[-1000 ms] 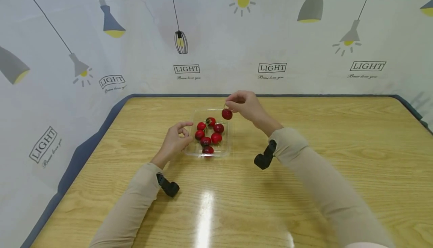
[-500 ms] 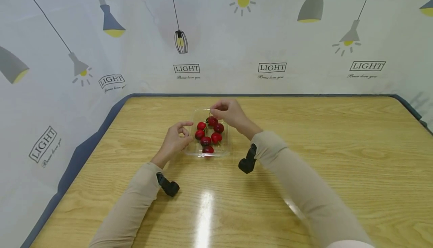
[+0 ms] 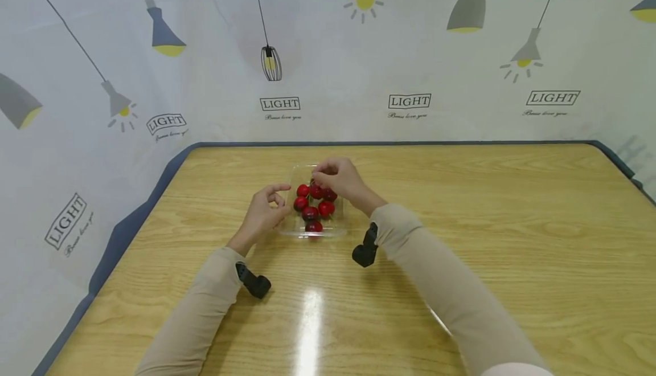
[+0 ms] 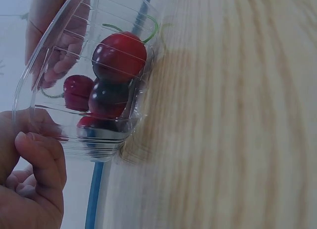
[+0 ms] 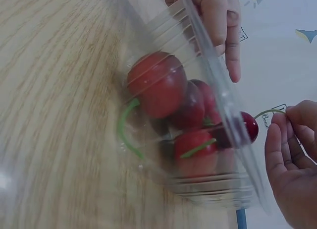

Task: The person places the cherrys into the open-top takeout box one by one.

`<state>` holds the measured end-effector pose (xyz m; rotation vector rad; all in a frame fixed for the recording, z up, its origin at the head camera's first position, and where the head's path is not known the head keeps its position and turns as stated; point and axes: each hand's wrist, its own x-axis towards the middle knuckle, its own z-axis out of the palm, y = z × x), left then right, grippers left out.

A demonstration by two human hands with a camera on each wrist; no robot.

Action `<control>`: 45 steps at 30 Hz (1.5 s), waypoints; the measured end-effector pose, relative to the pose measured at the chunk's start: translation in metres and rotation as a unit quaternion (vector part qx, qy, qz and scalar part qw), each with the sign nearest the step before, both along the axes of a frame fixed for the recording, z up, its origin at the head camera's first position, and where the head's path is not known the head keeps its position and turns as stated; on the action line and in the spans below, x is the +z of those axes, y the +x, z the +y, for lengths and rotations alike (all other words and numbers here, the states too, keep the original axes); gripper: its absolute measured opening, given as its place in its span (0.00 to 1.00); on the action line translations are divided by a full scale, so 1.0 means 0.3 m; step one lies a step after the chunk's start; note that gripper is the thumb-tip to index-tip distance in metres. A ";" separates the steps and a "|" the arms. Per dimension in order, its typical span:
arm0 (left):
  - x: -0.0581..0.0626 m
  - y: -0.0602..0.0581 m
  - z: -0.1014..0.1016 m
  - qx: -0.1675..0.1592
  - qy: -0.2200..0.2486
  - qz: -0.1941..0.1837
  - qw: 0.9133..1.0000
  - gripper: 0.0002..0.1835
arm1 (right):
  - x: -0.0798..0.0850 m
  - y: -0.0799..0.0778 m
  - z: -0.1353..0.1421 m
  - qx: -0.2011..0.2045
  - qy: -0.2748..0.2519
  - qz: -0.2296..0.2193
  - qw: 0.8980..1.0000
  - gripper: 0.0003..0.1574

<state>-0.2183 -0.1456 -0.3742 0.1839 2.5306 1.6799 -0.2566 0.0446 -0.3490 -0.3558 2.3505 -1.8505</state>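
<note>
A clear plastic container [image 3: 333, 232] holding several red cherries [image 3: 310, 213] sits on the table. My left hand [image 3: 263, 212] is at its left side, with thumb and curled fingers at the rim, as the left wrist view [image 4: 34, 184] also has it. Over the container's far part, my right hand [image 3: 344, 181] pinches the stem of a dark red cherry [image 5: 250, 126]. That cherry hangs at rim height in the right wrist view, partly behind the clear wall. Green stems show on some of the other cherries.
The wooden table [image 3: 512, 239] stretches away on both sides, with a dark blue edge at the back. Behind it hangs a pale cloth [image 3: 333, 51] printed with lamps. Each wrist carries a black camera mount [image 3: 365, 248].
My right hand has moved left and down from beyond the container's right edge, bringing the cherry over the far part of the container. The left hand has stayed in place.
</note>
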 end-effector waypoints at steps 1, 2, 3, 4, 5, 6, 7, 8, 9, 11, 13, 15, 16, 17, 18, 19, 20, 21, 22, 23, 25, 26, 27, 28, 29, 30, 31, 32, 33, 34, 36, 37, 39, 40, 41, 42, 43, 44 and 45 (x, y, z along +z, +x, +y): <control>0.000 -0.001 0.000 0.000 0.000 0.000 1.000 0.25 | -0.004 -0.002 -0.002 0.000 -0.001 -0.003 1.000 0.11; -0.001 -0.002 0.000 0.000 0.000 -0.001 1.000 0.25 | -0.008 -0.004 -0.005 -0.002 -0.003 -0.006 1.000 0.12; -0.001 -0.003 0.001 0.001 0.001 -0.001 1.000 0.25 | -0.012 -0.005 -0.007 -0.002 -0.005 -0.009 1.000 0.12; -0.002 -0.004 0.001 0.002 0.001 -0.001 1.000 0.25 | -0.015 -0.006 -0.010 -0.002 -0.007 -0.014 1.000 0.13; -0.002 -0.004 0.002 0.004 0.000 -0.001 1.000 0.25 | -0.018 -0.007 -0.012 -0.001 -0.009 -0.015 1.000 0.13; -0.003 -0.005 0.002 0.004 -0.002 0.000 1.000 0.25 | -0.021 -0.009 -0.015 0.002 -0.012 -0.016 1.000 0.14; -0.003 -0.005 0.002 0.005 -0.002 0.000 1.000 0.25 | -0.022 -0.009 -0.017 0.003 -0.013 -0.017 1.000 0.14; -0.004 -0.006 0.003 0.005 -0.002 0.001 1.000 0.25 | -0.022 -0.008 -0.019 0.005 -0.014 -0.017 1.000 0.14; -0.004 -0.006 0.003 0.005 -0.002 0.002 1.000 0.25 | -0.022 -0.007 -0.021 0.007 -0.014 -0.017 1.000 0.14; -0.003 -0.006 0.004 0.006 -0.002 0.001 1.000 0.26 | -0.022 -0.005 -0.023 0.011 -0.014 -0.016 1.000 0.15; 0.003 -0.002 0.004 0.006 0.003 -0.002 1.000 0.26 | -0.020 -0.002 -0.024 0.011 -0.016 -0.015 1.000 0.15; 0.017 0.006 0.007 0.003 0.007 -0.003 1.000 0.26 | -0.018 -0.001 -0.026 0.012 -0.019 -0.018 1.000 0.15; 0.027 0.014 0.010 0.002 0.009 -0.004 1.000 0.26 | -0.018 0.000 -0.026 0.012 -0.020 -0.019 1.000 0.15; 0.038 0.022 0.013 0.000 0.010 -0.004 1.000 0.26 | -0.018 0.000 -0.026 0.013 -0.022 -0.021 0.999 0.15; 0.049 0.030 0.017 -0.001 0.010 -0.004 1.000 0.26 | -0.018 -0.001 -0.027 0.014 -0.023 -0.023 0.999 0.15; 0.059 0.038 0.020 -0.001 0.010 -0.003 1.000 0.26 | -0.019 -0.001 -0.027 0.014 -0.024 -0.024 0.999 0.15; 0.068 0.045 0.024 -0.002 0.010 -0.001 1.000 0.26 | -0.020 -0.002 -0.027 0.014 -0.023 -0.024 0.999 0.15; 0.074 0.050 0.026 -0.002 0.009 -0.001 1.000 0.25 | -0.021 -0.003 -0.027 0.014 -0.023 -0.024 0.999 0.15; 0.076 0.052 0.027 -0.002 0.009 -0.001 1.000 0.25 | -0.022 -0.004 -0.027 0.014 -0.023 -0.024 0.999 0.15; 0.075 0.051 0.027 -0.003 0.010 0.000 1.000 0.25 | -0.023 -0.004 -0.028 0.013 -0.022 -0.023 0.999 0.15; 0.064 0.042 0.023 -0.005 0.016 0.000 1.000 0.25 | -0.024 -0.005 -0.027 0.012 -0.021 -0.021 0.999 0.15; 0.054 0.035 0.019 -0.005 0.017 -0.001 1.000 0.25 | -0.023 -0.005 -0.026 0.012 -0.020 -0.021 0.999 0.15; 0.044 0.028 0.016 -0.005 0.016 -0.001 1.000 0.26 | -0.022 -0.005 -0.025 0.012 -0.022 -0.022 0.999 0.15; 0.034 0.020 0.012 -0.006 0.014 -0.001 1.000 0.26 | -0.021 -0.006 -0.023 0.011 -0.026 -0.024 0.999 0.15; 0.023 0.013 0.008 -0.006 0.012 0.000 1.000 0.26 | -0.019 -0.006 -0.020 0.011 -0.029 -0.025 0.999 0.15; 0.014 0.007 0.005 -0.006 0.009 0.002 1.000 0.26 | -0.017 -0.007 -0.016 0.011 -0.032 -0.027 0.999 0.15; 0.007 0.003 0.004 -0.005 0.006 0.003 1.000 0.26 | -0.015 -0.007 -0.012 0.010 -0.034 -0.028 0.999 0.15; 0.002 0.001 0.004 -0.004 0.004 0.004 1.000 0.26 | -0.014 -0.009 -0.007 0.008 -0.034 -0.028 0.999 0.15; -0.001 -0.001 0.004 -0.004 0.004 0.005 1.000 0.26 | -0.011 -0.010 0.000 0.005 -0.035 -0.028 0.999 0.14; -0.003 -0.001 0.005 -0.003 0.005 0.005 1.000 0.26 | -0.010 -0.012 0.007 0.003 -0.036 -0.027 0.999 0.14; -0.003 -0.001 0.006 -0.005 0.008 0.005 1.000 0.26 | -0.007 -0.014 0.021 -0.001 -0.029 -0.022 0.999 0.13; -0.003 0.000 0.006 -0.005 0.010 0.005 1.000 0.26 | -0.004 -0.014 0.029 -0.004 -0.028 -0.020 0.999 0.13; -0.002 0.000 0.005 -0.008 0.011 0.003 1.000 0.26 | 0.000 -0.014 0.043 -0.007 -0.028 -0.016 0.999 0.13; -0.001 0.000 0.004 -0.009 0.010 0.003 1.000 0.26 | 0.002 -0.014 0.050 -0.008 -0.028 -0.013 0.999 0.14; 0.000 0.001 0.002 -0.010 0.009 0.002 1.000 0.26 | 0.004 -0.014 0.056 -0.009 -0.028 -0.013 0.999 0.14; 0.002 0.001 0.001 -0.012 0.008 0.001 1.000 0.26 | 0.006 -0.013 0.062 -0.010 -0.031 -0.013 0.999 0.13; 0.002 0.001 0.000 -0.012 0.007 0.000 1.000 0.26 | 0.009 -0.013 0.067 -0.012 -0.033 -0.012 0.999 0.14; 0.002 0.001 -0.001 -0.013 0.006 0.000 1.000 0.26 | 0.009 -0.013 0.072 -0.013 -0.032 -0.011 0.999 0.13; 0.003 0.001 -0.002 -0.014 0.004 0.000 1.000 0.26 | 0.010 -0.013 0.077 -0.015 -0.032 -0.011 0.999 0.13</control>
